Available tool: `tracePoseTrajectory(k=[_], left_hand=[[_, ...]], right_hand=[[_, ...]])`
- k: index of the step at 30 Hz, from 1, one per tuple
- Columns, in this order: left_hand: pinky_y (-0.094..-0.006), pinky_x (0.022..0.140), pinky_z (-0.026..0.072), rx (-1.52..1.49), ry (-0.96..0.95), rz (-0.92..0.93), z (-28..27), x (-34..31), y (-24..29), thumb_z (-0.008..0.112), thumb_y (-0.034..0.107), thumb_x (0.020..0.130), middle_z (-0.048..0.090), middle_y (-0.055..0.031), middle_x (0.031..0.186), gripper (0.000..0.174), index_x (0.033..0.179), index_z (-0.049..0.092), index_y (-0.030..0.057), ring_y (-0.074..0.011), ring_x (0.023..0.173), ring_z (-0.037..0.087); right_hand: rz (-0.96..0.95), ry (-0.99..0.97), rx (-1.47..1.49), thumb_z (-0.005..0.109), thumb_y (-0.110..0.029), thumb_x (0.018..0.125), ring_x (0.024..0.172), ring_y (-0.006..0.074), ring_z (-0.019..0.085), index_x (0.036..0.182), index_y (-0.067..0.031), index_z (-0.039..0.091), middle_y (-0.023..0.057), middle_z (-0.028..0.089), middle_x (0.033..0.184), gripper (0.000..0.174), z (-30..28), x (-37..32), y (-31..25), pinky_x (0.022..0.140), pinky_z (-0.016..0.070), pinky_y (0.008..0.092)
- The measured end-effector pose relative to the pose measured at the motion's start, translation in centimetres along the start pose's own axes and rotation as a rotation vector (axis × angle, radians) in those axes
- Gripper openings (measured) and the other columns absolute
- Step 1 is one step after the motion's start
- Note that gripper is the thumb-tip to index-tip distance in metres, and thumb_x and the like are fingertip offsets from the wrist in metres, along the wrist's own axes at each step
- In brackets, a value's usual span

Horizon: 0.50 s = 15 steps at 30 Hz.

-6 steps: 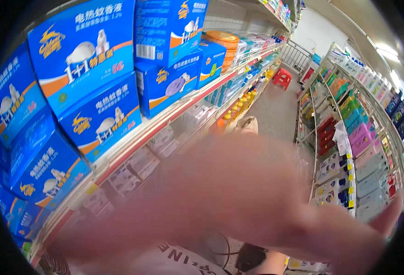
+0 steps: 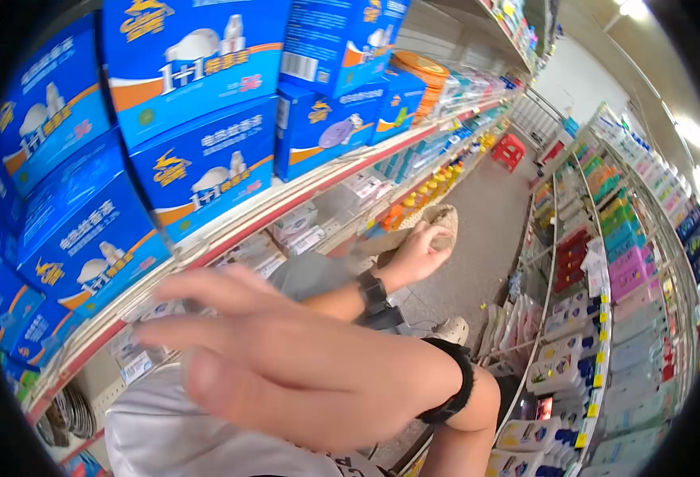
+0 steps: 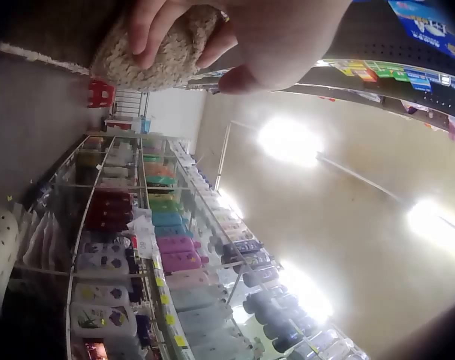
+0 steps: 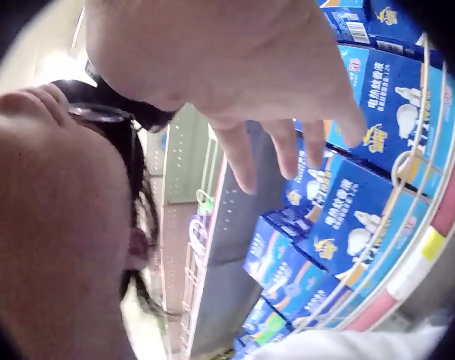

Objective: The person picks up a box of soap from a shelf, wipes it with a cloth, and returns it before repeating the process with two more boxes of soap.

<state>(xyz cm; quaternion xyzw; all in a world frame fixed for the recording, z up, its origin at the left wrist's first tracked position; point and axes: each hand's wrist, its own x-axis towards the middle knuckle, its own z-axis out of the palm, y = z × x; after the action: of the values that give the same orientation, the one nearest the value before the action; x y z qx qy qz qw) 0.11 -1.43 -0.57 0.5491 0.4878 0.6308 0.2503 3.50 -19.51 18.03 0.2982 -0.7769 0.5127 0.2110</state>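
We see the long metal shelf with a red-and-white edge (image 2: 243, 233) carrying blue cardboard boxes with orange bands (image 2: 207, 171), stacked upon one another. Our right hand (image 2: 310, 366) is open beside them, holding nothing visible. The beige, rough-textured woven thing (image 2: 444, 215) is beyond it, over the aisle floor; our left hand (image 2: 417, 258) grips it with curled fingers. A careless swing of our right hand could topple the stack; a loose left grip could drop the woven thing.

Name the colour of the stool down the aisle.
The stool is red, clearest in the head view.
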Motion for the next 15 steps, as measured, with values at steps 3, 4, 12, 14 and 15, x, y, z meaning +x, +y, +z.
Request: tracePoseTrajectory(k=[3,4,12,14,15], left_hand=[[-0.0287,0.077,0.0501,0.000,0.034,0.029,0.4,-0.5,-0.8,0.062,0.012,0.081,0.042,-0.0131,0.111,0.032,0.112,0.054,0.0072,-0.0207,0.091,0.056],[-0.0289,0.077,0.0503,0.010,0.053,0.029,0.2,-0.6,-0.5,0.062,0.012,0.081,0.042,-0.0136,0.112,0.032,0.112,0.054,0.0073,-0.0211,0.093,0.055],[-0.0350,0.072,0.0488,-0.008,0.123,0.041,-0.7,-1.5,0.1,0.061,0.019,0.081,0.042,-0.0169,0.114,0.035,0.112,0.051,0.0080,-0.0259,0.078,0.058],[-0.0367,0.073,0.0474,-0.195,0.122,0.109,1.1,0.4,-6.1,0.060,0.020,0.080,0.044,-0.0161,0.111,0.035,0.111,0.051,0.0074,-0.0259,0.075,0.059],[-0.0370,0.073,0.0469,-0.161,0.123,0.081,0.4,-0.2,-5.1,0.060,0.020,0.080,0.044,-0.0156,0.109,0.035,0.111,0.051,0.0071,-0.0255,0.075,0.059]], right_hand=[[0.198,-0.003,-0.151,0.047,-0.014,0.092,0.103,0.0306,0.047,0.105,0.0025,0.054,0.0139,0.054,0.097,0.022,-1.0,-0.5,0.4,0.090,0.0364,0.0372],[0.216,0.025,-0.094,0.047,-0.015,0.092,0.101,0.0290,0.049,0.104,0.0020,0.055,0.0137,0.054,0.097,0.023,-1.7,-0.6,0.7,0.089,0.0371,0.0361],[0.106,0.384,-0.110,0.049,-0.022,0.088,0.091,0.0208,0.048,0.091,-0.0019,0.056,0.0099,0.052,0.096,0.021,-4.5,-0.4,-2.4,0.084,0.0379,0.0341],[-0.027,0.385,0.101,0.048,-0.028,0.090,0.083,0.0187,0.042,0.078,-0.0082,0.048,0.0041,0.044,0.089,0.023,-3.6,0.1,-4.5,0.078,0.0353,0.0354],[-0.095,0.402,0.203,0.048,-0.028,0.090,0.081,0.0177,0.040,0.076,-0.0111,0.045,0.0021,0.042,0.087,0.023,-3.1,0.0,-5.5,0.076,0.0342,0.0352]])
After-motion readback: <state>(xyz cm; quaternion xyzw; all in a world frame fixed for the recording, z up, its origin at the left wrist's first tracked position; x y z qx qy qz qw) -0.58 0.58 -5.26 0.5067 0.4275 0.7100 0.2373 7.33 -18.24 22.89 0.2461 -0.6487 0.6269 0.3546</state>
